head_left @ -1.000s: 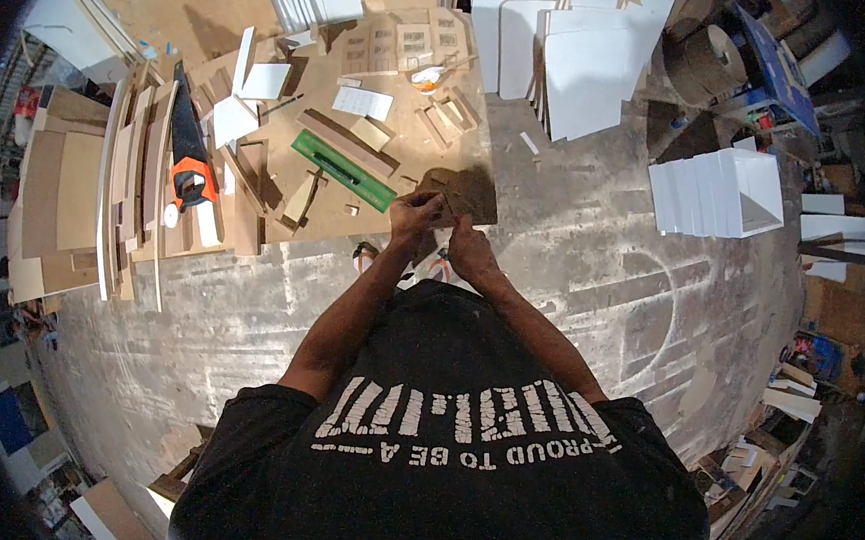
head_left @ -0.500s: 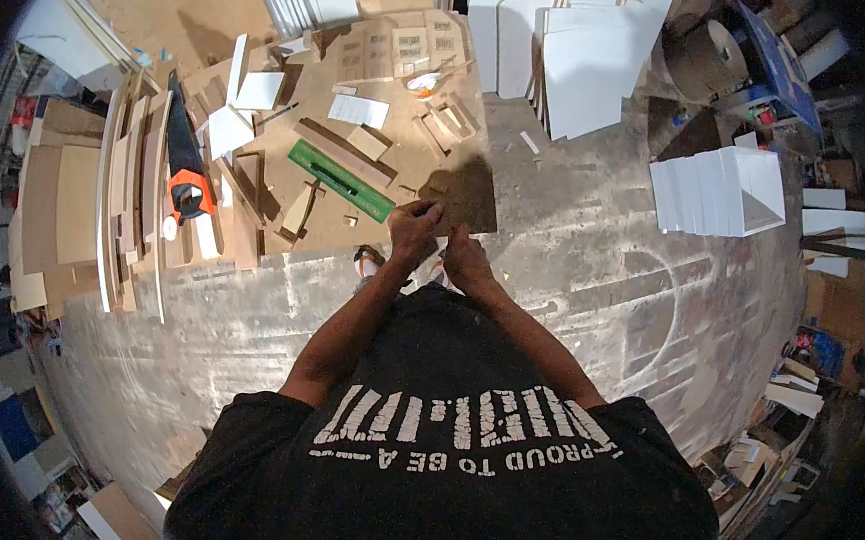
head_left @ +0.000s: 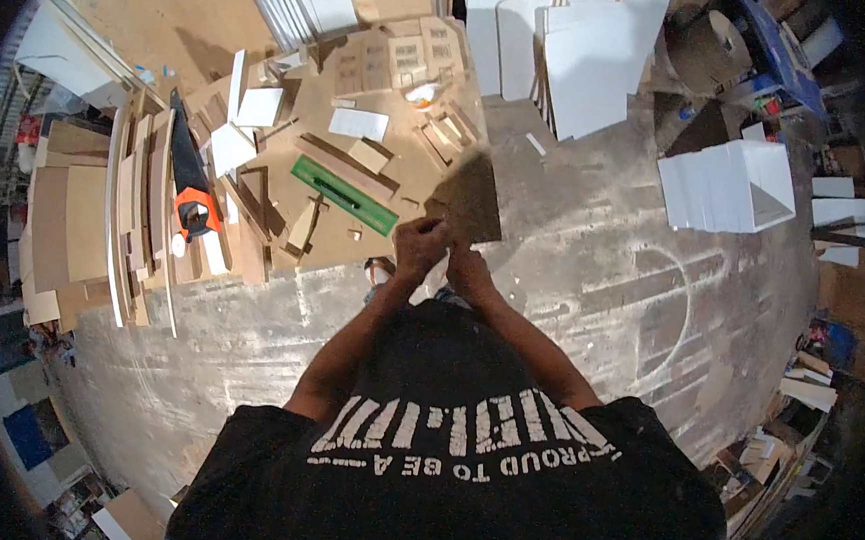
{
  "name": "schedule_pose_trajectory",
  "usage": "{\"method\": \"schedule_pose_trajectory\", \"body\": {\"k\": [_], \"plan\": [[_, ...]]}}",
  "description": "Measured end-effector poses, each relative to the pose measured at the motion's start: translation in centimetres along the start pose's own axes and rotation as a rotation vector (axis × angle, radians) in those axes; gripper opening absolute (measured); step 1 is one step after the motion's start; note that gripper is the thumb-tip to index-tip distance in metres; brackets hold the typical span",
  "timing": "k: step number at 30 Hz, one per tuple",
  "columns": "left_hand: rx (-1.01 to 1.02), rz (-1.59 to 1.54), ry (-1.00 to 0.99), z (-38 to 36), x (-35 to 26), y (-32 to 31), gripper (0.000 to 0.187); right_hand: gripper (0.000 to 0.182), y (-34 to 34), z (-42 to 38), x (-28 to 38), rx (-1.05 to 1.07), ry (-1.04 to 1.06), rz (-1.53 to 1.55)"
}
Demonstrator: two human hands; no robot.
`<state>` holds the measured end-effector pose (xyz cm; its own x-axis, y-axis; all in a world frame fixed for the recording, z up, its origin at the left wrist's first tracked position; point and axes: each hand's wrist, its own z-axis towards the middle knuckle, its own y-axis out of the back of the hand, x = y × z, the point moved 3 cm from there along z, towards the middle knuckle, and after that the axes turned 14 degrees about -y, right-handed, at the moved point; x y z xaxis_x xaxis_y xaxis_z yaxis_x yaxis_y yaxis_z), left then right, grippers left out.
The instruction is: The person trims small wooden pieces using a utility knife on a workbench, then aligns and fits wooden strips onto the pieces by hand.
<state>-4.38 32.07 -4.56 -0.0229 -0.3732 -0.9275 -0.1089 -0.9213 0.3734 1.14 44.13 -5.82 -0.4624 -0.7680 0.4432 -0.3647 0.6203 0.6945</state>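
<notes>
My left hand [head_left: 420, 248] is closed, fingertips pinched, over the near edge of the wooden workbench [head_left: 354, 249]. Close beside it on the right is my right hand [head_left: 469, 276], also closed with curled fingers. Whatever the two hands hold between them is too small or hidden to make out. Just left of my left hand lies a green tool like a spirit level [head_left: 345, 195] on the bench. Behind it rests a long brown wood strip [head_left: 349, 168]. A small wood piece [head_left: 304, 225] lies nearer the bench edge.
An orange-handled handsaw [head_left: 195, 210] lies among wood strips at the left. White offcuts [head_left: 259, 106] and a white sheet [head_left: 358, 123] are on the bench. White boards [head_left: 594, 71] lean at the back; a white box-like stack [head_left: 726, 186] stands on the floor at right.
The view has shifted slightly, so the bench and its things appear a little lower and to the right. Both hands stay close together and closed.
</notes>
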Motion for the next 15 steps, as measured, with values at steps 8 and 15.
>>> {"method": "schedule_pose_trajectory", "body": {"k": [8,15], "plan": [[-0.009,-0.405,0.24,0.2,0.9,1.0,0.036,0.035,0.1,-0.7,0.0,-0.02,0.096,-0.086],[-0.012,-0.524,0.322,0.4,1.4,4.4,0.037,0.03,0.8,-0.5,-0.4,-0.096,0.163,0.133]]}}
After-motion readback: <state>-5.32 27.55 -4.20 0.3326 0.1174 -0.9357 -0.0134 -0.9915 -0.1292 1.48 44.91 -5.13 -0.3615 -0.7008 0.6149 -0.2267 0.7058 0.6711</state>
